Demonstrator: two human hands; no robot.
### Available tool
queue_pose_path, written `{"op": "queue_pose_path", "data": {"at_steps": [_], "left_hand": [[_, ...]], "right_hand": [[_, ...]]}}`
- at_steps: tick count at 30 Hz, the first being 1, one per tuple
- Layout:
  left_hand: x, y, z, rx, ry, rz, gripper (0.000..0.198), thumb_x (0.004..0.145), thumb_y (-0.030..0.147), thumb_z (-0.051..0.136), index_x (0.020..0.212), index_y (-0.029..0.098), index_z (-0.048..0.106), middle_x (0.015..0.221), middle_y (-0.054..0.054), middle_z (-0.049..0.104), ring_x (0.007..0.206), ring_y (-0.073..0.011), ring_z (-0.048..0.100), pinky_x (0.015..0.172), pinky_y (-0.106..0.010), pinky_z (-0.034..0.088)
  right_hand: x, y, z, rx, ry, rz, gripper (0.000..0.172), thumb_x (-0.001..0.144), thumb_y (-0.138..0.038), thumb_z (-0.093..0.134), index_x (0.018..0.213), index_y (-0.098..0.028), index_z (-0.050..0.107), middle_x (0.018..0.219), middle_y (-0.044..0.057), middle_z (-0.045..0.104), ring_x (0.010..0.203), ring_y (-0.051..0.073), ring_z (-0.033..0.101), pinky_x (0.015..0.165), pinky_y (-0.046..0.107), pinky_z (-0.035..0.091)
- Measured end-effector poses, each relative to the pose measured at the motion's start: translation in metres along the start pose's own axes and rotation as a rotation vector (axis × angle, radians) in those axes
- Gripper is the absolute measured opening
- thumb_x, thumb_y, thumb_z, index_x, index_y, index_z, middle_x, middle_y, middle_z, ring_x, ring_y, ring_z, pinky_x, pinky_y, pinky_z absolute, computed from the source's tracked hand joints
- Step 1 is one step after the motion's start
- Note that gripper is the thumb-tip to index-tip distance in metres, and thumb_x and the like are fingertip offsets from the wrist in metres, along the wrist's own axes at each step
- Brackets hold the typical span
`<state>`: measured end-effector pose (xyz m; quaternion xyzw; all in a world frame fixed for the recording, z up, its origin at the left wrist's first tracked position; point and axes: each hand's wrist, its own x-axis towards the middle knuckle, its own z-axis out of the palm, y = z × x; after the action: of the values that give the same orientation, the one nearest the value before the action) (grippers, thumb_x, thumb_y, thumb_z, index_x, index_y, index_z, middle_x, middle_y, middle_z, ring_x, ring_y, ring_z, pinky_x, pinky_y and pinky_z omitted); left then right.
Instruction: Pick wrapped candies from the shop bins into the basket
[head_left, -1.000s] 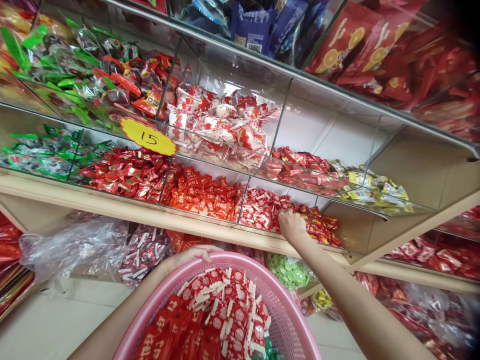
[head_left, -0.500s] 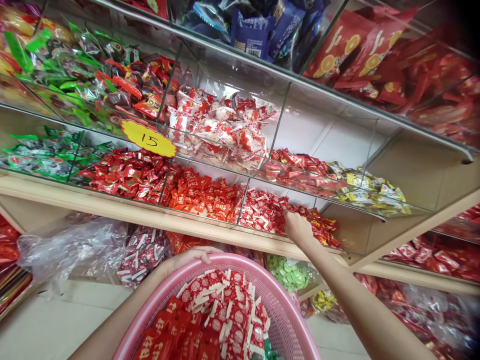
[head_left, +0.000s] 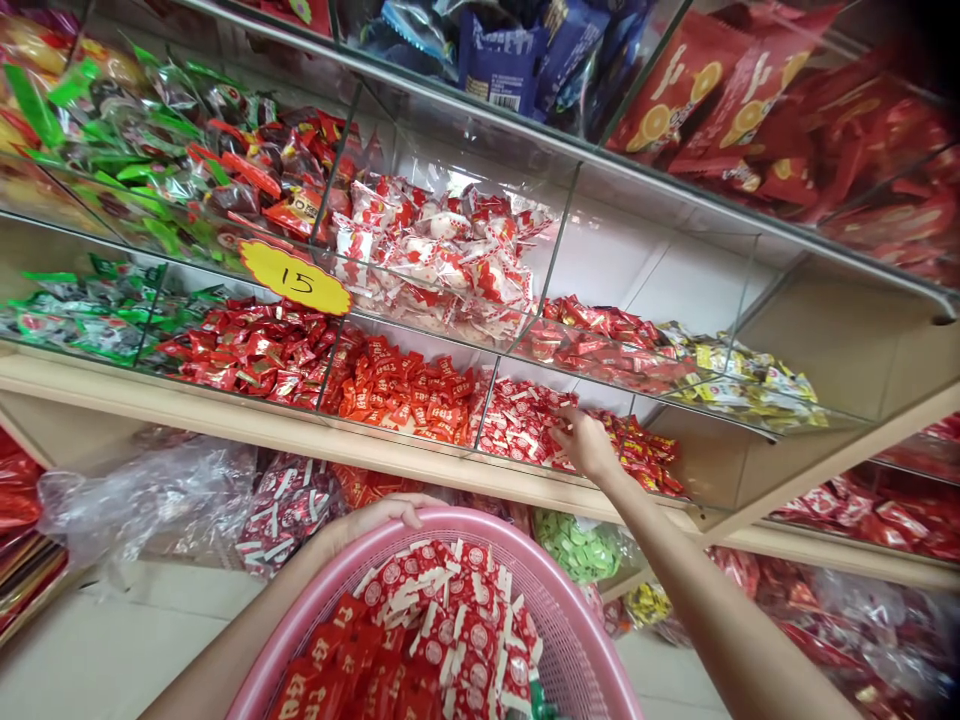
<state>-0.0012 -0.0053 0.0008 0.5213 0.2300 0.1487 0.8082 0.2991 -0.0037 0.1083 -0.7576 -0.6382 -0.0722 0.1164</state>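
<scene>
My left hand (head_left: 386, 512) is closed over the far rim of a pink plastic basket (head_left: 592, 622). Inside the basket lie red-and-white wrapped candies (head_left: 476, 640) and plain red wrapped candies (head_left: 360, 665), with a bit of green wrapper at the lower right. Over the low shelf compartment, my right hand (head_left: 589, 442) is at the right end of a pile of small red-and-white candies (head_left: 517, 420). Its thumb and fingers are apart, and no candy shows between them. Just to its right are red-and-yellow candies (head_left: 651, 450).
Clear dividers split the shelves into bins, including red candies (head_left: 409, 385) and white-and-red packets (head_left: 457, 250). The wooden shelf edge (head_left: 405, 455) runs below my right hand. A yellow price tag (head_left: 296, 277) reads 15. Under the shelf sit bagged sweets and a clear plastic bag (head_left: 165, 490).
My right hand has shifted slightly left over the red-and-white candies, and its fingers have spread. My left hand and the basket have stayed in place.
</scene>
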Motion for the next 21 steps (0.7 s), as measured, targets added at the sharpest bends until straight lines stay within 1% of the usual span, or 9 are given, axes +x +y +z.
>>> {"op": "queue_pose_path", "data": {"at_steps": [3,6,9,13,15,18,21], "left_hand": [[-0.001,0.002,0.0,0.011,0.004,-0.001,0.048,0.065,0.012,0.041,0.112,0.017,0.048,0.092,-0.001,0.062,0.085,-0.0156,0.054,0.074,-0.024,0.038],[0.0,-0.002,-0.002,0.002,0.008,-0.001,0.049,0.065,0.013,0.042,0.114,0.018,0.046,0.091,0.0,0.062,0.082,-0.0159,0.054,0.072,-0.024,0.038],[0.002,-0.004,-0.002,-0.018,-0.001,0.01,0.05,0.065,0.013,0.042,0.115,0.017,0.046,0.091,-0.001,0.062,0.083,-0.0162,0.054,0.071,-0.024,0.038],[0.0,0.001,0.002,-0.024,-0.02,0.011,0.049,0.066,0.012,0.04,0.114,0.016,0.046,0.089,-0.001,0.062,0.082,-0.0155,0.054,0.073,-0.025,0.037],[-0.001,0.003,0.004,-0.022,-0.014,0.005,0.048,0.066,0.012,0.04,0.114,0.016,0.046,0.089,-0.001,0.062,0.082,-0.0152,0.054,0.073,-0.025,0.038],[-0.002,0.003,0.002,-0.019,0.002,-0.004,0.048,0.066,0.012,0.04,0.114,0.016,0.046,0.089,-0.001,0.062,0.08,-0.015,0.054,0.07,-0.024,0.038],[0.0,-0.001,-0.001,-0.005,0.001,0.0,0.048,0.066,0.012,0.041,0.113,0.016,0.047,0.091,-0.001,0.062,0.082,-0.0153,0.054,0.071,-0.024,0.038]], "right_hand": [[-0.001,0.005,0.011,0.023,0.011,-0.019,0.033,0.077,-0.025,0.043,0.109,-0.019,0.047,0.1,0.007,0.057,0.089,0.018,0.053,0.067,0.023,0.035],[-0.005,0.01,0.015,0.014,0.026,-0.038,0.032,0.078,-0.026,0.042,0.109,-0.019,0.045,0.101,0.007,0.057,0.089,0.018,0.052,0.067,0.023,0.035],[-0.007,0.011,0.017,0.01,0.034,-0.023,0.026,0.079,-0.028,0.042,0.102,-0.02,0.048,0.096,0.007,0.058,0.086,0.018,0.053,0.065,0.022,0.034],[-0.006,0.011,0.021,0.037,0.083,-0.002,0.022,0.081,-0.03,0.038,0.094,-0.019,0.05,0.09,0.006,0.059,0.079,0.016,0.054,0.064,0.022,0.034],[-0.005,0.011,0.02,0.067,0.139,-0.001,0.025,0.082,-0.033,0.036,0.093,-0.018,0.051,0.09,0.007,0.058,0.079,0.016,0.053,0.065,0.023,0.034],[-0.006,0.013,0.011,0.113,0.223,-0.02,0.03,0.081,-0.037,0.035,0.091,-0.016,0.053,0.091,0.008,0.057,0.081,0.016,0.052,0.068,0.023,0.034],[-0.011,0.013,-0.001,0.147,0.228,-0.03,0.032,0.079,-0.04,0.036,0.082,-0.016,0.057,0.083,0.006,0.059,0.076,0.016,0.052,0.067,0.023,0.035]]}}
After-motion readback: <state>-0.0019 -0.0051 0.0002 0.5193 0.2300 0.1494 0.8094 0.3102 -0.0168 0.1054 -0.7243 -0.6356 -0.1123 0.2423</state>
